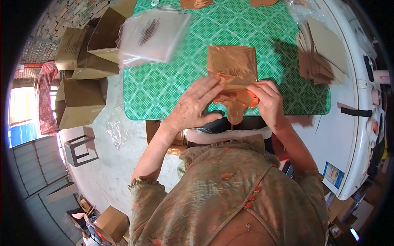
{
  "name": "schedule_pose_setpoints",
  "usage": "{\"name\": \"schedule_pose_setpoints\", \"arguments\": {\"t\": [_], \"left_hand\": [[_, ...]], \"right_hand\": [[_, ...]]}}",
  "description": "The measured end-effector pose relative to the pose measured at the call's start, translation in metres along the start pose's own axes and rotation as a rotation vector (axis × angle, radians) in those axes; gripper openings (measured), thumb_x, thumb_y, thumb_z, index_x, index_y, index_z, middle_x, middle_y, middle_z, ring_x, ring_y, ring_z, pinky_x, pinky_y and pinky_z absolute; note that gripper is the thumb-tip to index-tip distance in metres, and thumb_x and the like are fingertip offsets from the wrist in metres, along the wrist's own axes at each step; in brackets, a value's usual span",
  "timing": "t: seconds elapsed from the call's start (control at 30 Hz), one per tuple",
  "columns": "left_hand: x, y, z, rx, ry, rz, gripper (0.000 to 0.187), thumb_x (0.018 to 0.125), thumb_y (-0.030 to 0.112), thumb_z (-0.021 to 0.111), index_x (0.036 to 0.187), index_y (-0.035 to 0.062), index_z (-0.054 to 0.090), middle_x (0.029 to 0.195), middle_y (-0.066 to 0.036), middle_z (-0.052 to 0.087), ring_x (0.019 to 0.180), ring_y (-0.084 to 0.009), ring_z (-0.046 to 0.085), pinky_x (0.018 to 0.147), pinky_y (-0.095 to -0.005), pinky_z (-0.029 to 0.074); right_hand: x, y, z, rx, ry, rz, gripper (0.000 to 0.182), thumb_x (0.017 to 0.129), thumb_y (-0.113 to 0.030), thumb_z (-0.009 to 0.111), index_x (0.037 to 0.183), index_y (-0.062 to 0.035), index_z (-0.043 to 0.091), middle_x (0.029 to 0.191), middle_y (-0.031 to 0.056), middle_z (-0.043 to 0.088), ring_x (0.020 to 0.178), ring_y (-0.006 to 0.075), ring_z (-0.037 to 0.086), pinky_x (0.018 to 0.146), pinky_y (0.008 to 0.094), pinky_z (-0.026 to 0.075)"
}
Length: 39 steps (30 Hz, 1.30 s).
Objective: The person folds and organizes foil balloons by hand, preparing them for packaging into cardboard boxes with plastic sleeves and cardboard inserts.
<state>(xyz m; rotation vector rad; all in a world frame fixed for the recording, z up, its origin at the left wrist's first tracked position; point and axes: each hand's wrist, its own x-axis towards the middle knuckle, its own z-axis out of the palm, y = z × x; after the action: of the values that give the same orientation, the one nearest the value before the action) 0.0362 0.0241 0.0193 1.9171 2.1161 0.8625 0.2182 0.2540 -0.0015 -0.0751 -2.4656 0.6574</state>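
A shiny copper-coloured foil piece [232, 61], which looks like a flat foil balloon, lies near the front edge of the table. Its far part is a neat square; the near part ends in rounded lobes and a narrow tail that hangs past the edge. My left hand [192, 100] presses its fingertips on the left side of the fold, with the thumb held apart below. On the right side, my right hand [267, 98] pinches the foil between thumb and fingers. What lies beneath the fold is hidden.
Clear printed plastic bags [154, 37] are stacked at the table's left. Flat brown card pieces [316, 57] lie at the right. More copper foil [197, 3] shows at the far edge of the green checked tablecloth [172, 82]. Open cardboard boxes [82, 96] stand left of the table.
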Motion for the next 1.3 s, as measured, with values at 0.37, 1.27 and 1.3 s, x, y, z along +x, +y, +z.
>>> {"name": "schedule_pose_setpoints", "arguments": {"t": [0.37,1.27,1.3], "left_hand": [[0.013,-0.009,0.019,0.067,0.273,-0.177,0.036,0.082,0.018,0.086,0.115,0.0050,0.076,0.118,-0.009,0.068,0.113,-0.0304,0.059,0.097,-0.0443,0.045],[0.003,0.001,0.027,0.047,0.294,-0.187,0.031,0.080,0.018,0.086,0.108,0.0095,0.079,0.107,-0.002,0.067,0.100,-0.0253,0.058,0.086,-0.0407,0.041],[0.003,0.000,0.027,0.053,0.300,-0.197,0.030,0.080,0.019,0.087,0.107,0.0095,0.079,0.106,-0.002,0.067,0.100,-0.0251,0.058,0.086,-0.0407,0.041]], "right_hand": [[0.011,0.005,0.000,0.094,-0.038,0.213,0.038,0.075,0.013,0.065,0.110,-0.0001,0.073,0.096,0.0122,0.071,0.096,0.0331,0.064,0.084,0.0422,0.055],[0.006,-0.005,0.000,0.043,-0.087,0.080,0.024,0.082,0.008,0.074,0.105,0.0008,0.069,0.100,0.0111,0.068,0.096,0.0323,0.062,0.085,0.0425,0.054],[0.009,-0.004,0.000,0.052,-0.090,0.091,0.020,0.084,0.005,0.076,0.102,0.0002,0.068,0.098,0.0114,0.068,0.094,0.0325,0.062,0.084,0.0431,0.054]]}}
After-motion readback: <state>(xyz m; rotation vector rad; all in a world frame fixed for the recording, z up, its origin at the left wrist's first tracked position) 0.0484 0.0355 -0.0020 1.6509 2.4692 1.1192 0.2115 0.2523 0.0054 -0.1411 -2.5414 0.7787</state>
